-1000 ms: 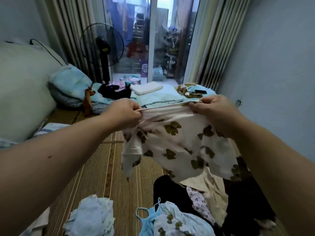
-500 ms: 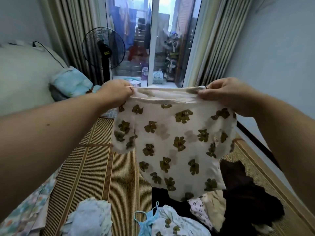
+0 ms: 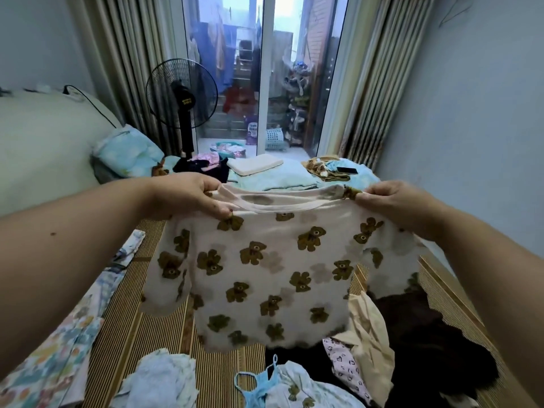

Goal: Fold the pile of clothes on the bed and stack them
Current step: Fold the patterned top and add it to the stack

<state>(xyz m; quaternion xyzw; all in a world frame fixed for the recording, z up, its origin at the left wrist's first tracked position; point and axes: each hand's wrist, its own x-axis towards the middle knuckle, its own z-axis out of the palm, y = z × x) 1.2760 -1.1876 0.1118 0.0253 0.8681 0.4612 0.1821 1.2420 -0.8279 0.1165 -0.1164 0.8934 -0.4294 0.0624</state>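
A cream shirt printed with brown teddy bears point(image 3: 273, 275) hangs spread out in the air in front of me. My left hand point(image 3: 191, 198) grips its left shoulder by the neckline, and my right hand point(image 3: 394, 204) pinches the right shoulder. Both short sleeves droop at the sides. Below it, on the striped bamboo mat point(image 3: 123, 334), lies the pile of clothes point(image 3: 412, 334): dark garments, a beige piece, a pink heart-print piece and a light blue strappy top point(image 3: 265, 387). The shirt hides part of the pile.
A crumpled pale blue garment point(image 3: 164, 378) lies near the front left. A floral sheet point(image 3: 59, 343) runs along the left. Pillows, a folded blanket point(image 3: 276, 178), a phone point(image 3: 347, 170) and more clothes lie at the far end. A standing fan point(image 3: 182, 98) stands by the glass door.
The bunched shirt has been shaken out and now hangs flat and wide. My hands have moved apart along its shoulders and have come down a little from half a second ago.
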